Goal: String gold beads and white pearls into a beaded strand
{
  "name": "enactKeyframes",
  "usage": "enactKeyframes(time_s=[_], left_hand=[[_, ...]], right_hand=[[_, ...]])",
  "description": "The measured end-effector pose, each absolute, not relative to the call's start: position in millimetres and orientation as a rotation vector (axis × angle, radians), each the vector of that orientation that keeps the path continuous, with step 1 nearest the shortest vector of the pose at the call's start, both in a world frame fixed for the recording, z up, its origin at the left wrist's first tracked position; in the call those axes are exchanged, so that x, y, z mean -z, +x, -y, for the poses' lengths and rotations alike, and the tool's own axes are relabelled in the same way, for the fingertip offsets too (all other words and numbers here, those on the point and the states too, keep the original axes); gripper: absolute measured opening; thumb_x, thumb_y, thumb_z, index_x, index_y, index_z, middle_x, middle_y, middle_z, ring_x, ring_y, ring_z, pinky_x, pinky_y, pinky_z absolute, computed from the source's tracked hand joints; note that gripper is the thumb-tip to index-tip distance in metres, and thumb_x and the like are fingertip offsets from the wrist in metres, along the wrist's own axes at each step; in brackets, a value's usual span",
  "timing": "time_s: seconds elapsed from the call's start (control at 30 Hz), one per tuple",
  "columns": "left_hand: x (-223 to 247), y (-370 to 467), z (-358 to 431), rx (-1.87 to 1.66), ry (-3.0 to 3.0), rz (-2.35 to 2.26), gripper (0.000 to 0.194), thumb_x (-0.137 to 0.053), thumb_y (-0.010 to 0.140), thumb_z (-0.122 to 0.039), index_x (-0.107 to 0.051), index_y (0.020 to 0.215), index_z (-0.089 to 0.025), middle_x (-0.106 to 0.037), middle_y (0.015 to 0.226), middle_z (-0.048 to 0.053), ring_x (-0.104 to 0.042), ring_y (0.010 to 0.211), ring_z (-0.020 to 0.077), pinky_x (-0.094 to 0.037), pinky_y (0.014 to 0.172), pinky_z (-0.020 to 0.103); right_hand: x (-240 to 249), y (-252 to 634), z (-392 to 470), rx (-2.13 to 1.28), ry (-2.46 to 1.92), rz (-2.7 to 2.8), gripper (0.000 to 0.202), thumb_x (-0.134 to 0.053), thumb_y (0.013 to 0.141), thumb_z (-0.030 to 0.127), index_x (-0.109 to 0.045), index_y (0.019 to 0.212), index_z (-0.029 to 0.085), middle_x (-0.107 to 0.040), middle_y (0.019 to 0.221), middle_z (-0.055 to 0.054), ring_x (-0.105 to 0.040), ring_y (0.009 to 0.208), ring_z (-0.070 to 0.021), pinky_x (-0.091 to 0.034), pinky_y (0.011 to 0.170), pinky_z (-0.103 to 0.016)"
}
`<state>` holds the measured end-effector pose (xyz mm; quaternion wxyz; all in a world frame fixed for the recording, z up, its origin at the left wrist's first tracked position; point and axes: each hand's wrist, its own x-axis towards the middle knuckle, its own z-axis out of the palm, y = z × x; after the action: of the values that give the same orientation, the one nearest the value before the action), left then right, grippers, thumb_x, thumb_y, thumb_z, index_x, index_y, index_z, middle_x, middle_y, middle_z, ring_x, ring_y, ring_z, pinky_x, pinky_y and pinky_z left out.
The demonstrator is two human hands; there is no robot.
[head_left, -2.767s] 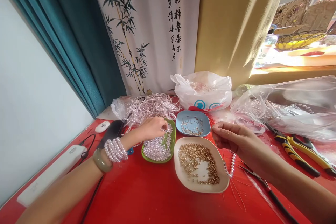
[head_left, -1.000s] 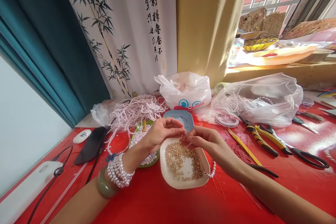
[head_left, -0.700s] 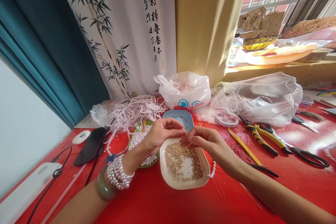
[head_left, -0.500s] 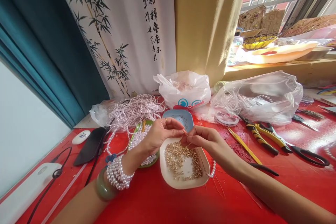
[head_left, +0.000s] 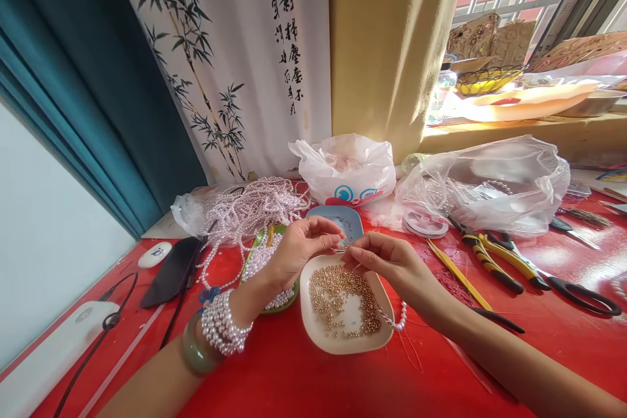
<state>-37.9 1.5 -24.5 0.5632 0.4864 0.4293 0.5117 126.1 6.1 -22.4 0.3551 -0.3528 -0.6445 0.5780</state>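
Note:
My left hand (head_left: 304,248) is closed in a pinch above the far rim of a cream dish (head_left: 316,336) of gold beads (head_left: 337,290). Whatever lies between its fingertips is too small to make out. Close beside it, my right hand (head_left: 385,258) pinches a fine thread, barely visible at the fingertips. Below that hand, a short strand of pearl beads (head_left: 402,319) hangs over the dish's right rim. Left of the dish stands a green tray (head_left: 289,304) of loose white pearl beads (head_left: 264,264), partly hidden by my left forearm. A blue dish (head_left: 337,214) with small bits sits behind my fingertips.
Pearl strands (head_left: 259,206) lie heaped at back left, near a black phone (head_left: 171,272). Plastic bags (head_left: 347,170) stand along the back. To the right are a tape roll (head_left: 425,225), yellow tweezers (head_left: 460,274), pliers (head_left: 492,264) and scissors (head_left: 582,295) on the red table (head_left: 274,379).
My fingertips have drawn slightly apart, the right hand's moving a little to the right. The hanging pearl strand has shifted slightly. The whole view has moved a little.

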Motion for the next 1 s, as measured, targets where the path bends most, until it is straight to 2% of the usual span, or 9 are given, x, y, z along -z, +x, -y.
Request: enactKeyframes(time_s=[0.2, 0.37, 0.5, 0.67, 0.8, 0.9, 1.0], left_hand=[[28, -38, -1, -1.151, 1.132, -1.089, 0.018, -0.06, 0.07, -0.027, -0.051, 0.078, -0.013, -0.06, 0.065, 0.003, -0.047, 0.05, 0.0061, -0.037, 0.05, 0.02], [32, -33, 3, -0.962, 1.163, -1.061, 0.02, -0.068, 0.062, -0.022, -0.058, 0.077, -0.013, -0.063, 0.077, 0.005, -0.056, 0.065, 0.0101, -0.042, 0.062, 0.023], [29, -30, 8, -0.832, 1.216, -0.939, 0.018, -0.066, 0.065, -0.023, -0.064, 0.08, -0.013, -0.065, 0.081, 0.006, -0.058, 0.079, 0.0126, -0.041, 0.073, 0.024], [28, -28, 10, -0.893, 1.096, -0.923, 0.013, -0.065, 0.066, -0.025, -0.063, 0.07, -0.013, -0.063, 0.07, 0.002, -0.057, 0.071, 0.0104, -0.04, 0.073, 0.025], [30, -27, 9, -0.895, 1.094, -0.887, 0.015, -0.069, 0.062, -0.02, -0.063, 0.075, -0.015, -0.062, 0.072, 0.001, -0.056, 0.069, 0.0095, -0.04, 0.072, 0.024], [32, -25, 12, -0.86, 1.169, -0.856, 0.012, -0.069, 0.061, -0.017, -0.064, 0.072, -0.014, -0.06, 0.072, 0.0, -0.054, 0.067, 0.0091, -0.04, 0.07, 0.024], [32, -21, 16, -0.832, 1.196, -0.771, 0.012, -0.069, 0.061, -0.017, -0.061, 0.069, -0.013, -0.061, 0.078, 0.003, -0.056, 0.074, 0.0122, -0.041, 0.074, 0.027]], right_hand=[[21, 130, -10, -1.336, -0.917, 1.722, 0.019, -0.055, 0.074, 0.036, -0.058, 0.071, 0.018, -0.058, 0.07, 0.0, -0.053, 0.066, -0.0126, -0.041, 0.062, -0.024], [17, 131, -9, -1.309, -0.924, 1.676, 0.018, -0.057, 0.072, 0.035, -0.059, 0.066, 0.018, -0.057, 0.067, 0.0, -0.052, 0.066, -0.0126, -0.041, 0.064, -0.025], [18, 131, -9, -1.307, -0.901, 1.672, 0.015, -0.058, 0.072, 0.033, -0.06, 0.067, 0.018, -0.056, 0.067, 0.001, -0.051, 0.066, -0.0119, -0.04, 0.062, -0.024], [16, 131, -9, -1.29, -0.906, 1.66, 0.014, -0.059, 0.07, 0.031, -0.06, 0.066, 0.018, -0.055, 0.067, 0.0, -0.05, 0.067, -0.012, -0.04, 0.062, -0.024], [12, 132, -7, -1.226, -0.911, 1.657, 0.015, -0.059, 0.07, 0.031, -0.059, 0.062, 0.019, -0.054, 0.064, 0.001, -0.049, 0.065, -0.012, -0.039, 0.063, -0.024], [11, 131, -7, -1.181, -0.913, 1.657, 0.016, -0.059, 0.07, 0.031, -0.059, 0.061, 0.019, -0.053, 0.064, 0.0, -0.049, 0.065, -0.0123, -0.039, 0.063, -0.024], [11, 131, -7, -1.144, -0.882, 1.65, 0.016, -0.059, 0.07, 0.031, -0.059, 0.06, 0.018, -0.053, 0.064, 0.0, -0.049, 0.063, -0.0122, -0.039, 0.06, -0.023]])
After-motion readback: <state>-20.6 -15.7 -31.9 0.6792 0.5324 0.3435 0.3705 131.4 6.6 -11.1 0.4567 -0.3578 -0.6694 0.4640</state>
